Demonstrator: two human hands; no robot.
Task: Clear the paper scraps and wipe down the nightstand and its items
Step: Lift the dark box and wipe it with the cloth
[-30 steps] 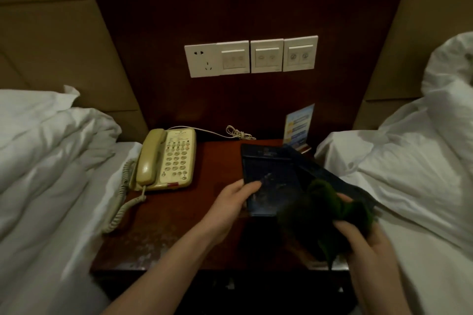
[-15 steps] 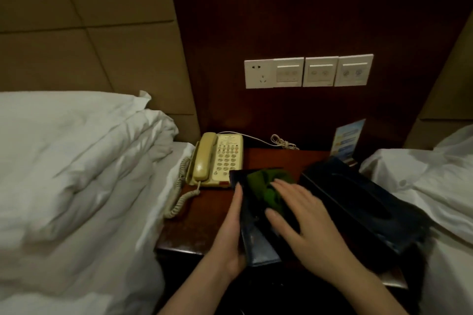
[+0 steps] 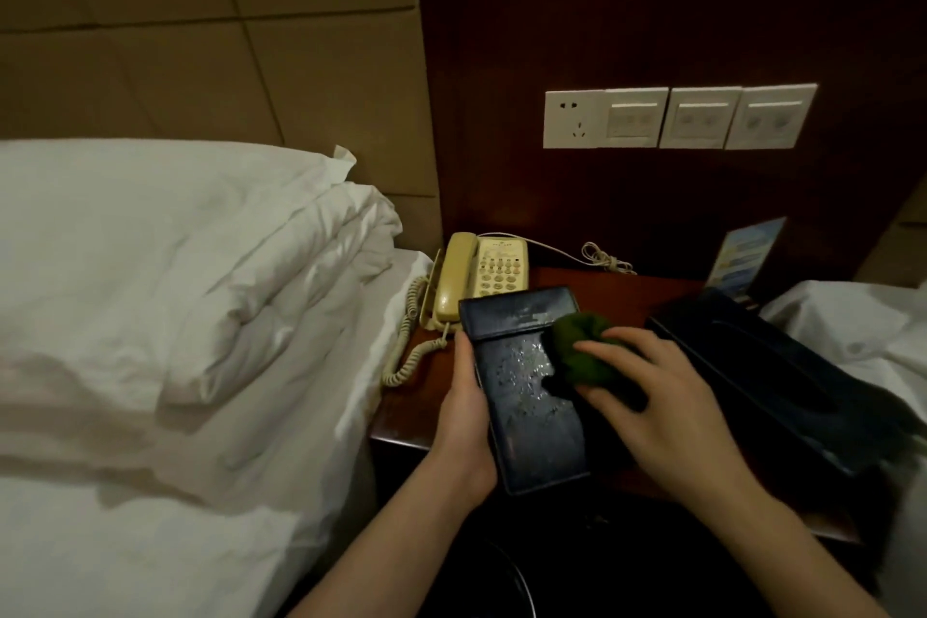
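The bench (image 3: 617, 296) stood between two beds, against a wall panel carrying switch plates (image 3: 679, 117). A phone (image 3: 481, 279) sat at its back left corner. In front of the phone lay a flat folder (image 3: 526, 391), my left hand (image 3: 464, 422) along its left edge, my right hand (image 3: 662, 404) pressing a cloth (image 3: 582, 349) onto it. A tissue box (image 3: 772, 366) lay to the right, a card (image 3: 745, 253) standing behind it.

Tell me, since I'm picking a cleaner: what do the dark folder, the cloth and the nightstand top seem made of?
The dark folder looks like leather or faux leather: navy, slightly glossy, a stitched-looking border, wet streaks beading on it. The green cloth looks like soft, matte microfibre or terry, bunched under the right hand. The nightstand top looks like reddish wood or veneer, lacquered, with a sheen.
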